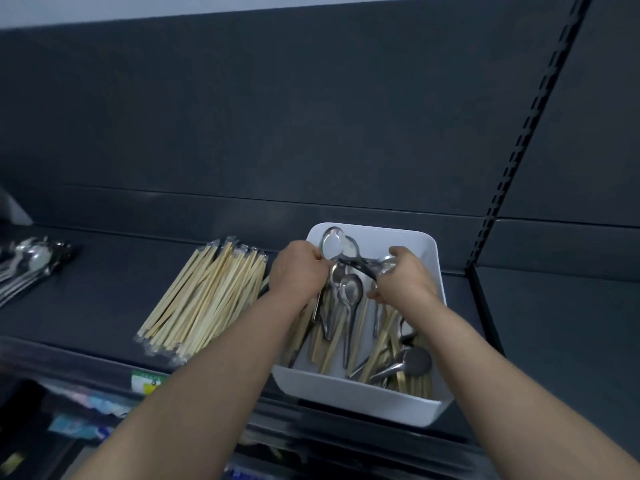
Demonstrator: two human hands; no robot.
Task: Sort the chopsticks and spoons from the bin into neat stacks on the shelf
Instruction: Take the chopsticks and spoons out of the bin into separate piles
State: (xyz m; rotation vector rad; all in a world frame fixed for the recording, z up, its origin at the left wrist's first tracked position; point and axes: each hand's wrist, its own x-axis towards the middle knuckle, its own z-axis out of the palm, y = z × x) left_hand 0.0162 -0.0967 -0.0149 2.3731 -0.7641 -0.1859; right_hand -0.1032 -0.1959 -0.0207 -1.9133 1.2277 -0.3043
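The dark shelf (104,289) carried everything. I had the white bin (363,407) at its front edge, the wrapped-chopstick stack (204,299) just left of it, and the spoon pile (31,265) well apart at far left, keeping the kinds separate. Over the bin, my left hand (298,271) gripped bunched steel spoons (332,242). My right hand (405,278) had its fingers (375,293) curled round another spoon (384,265), probably to add it to the bunch.

chopstick stack (204,299) on shelf (104,296) left of bin (426,251); spoons (27,265) apparently far left
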